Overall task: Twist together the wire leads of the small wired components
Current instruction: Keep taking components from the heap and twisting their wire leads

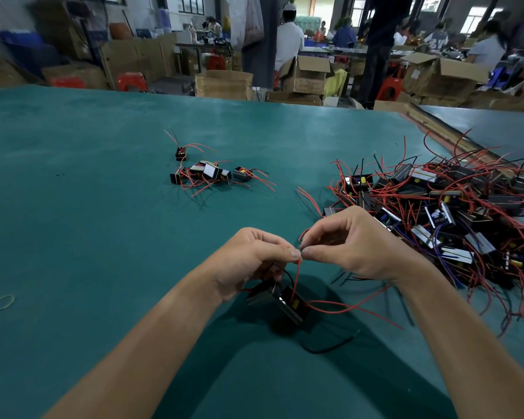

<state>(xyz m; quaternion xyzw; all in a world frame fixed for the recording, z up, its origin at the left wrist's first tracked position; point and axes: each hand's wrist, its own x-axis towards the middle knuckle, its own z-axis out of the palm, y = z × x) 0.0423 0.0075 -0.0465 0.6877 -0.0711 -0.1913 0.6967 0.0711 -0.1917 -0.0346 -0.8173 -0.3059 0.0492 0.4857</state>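
A green-covered worktable [103, 176] fills the near ground. Beyond its far edge lies a crowded workshop. At 12 o'clock a dark pillar [259, 40] rises among open cardboard boxes [309, 74]. At 11 o'clock stand stacked cartons [139, 55] and a red plastic stool [132, 81], with blue crates [22, 40] at 10. Daylight enters through windows at 12 [191, 3] and at 1 o'clock [474, 21], where seated workers [484, 46] crowd the benches.
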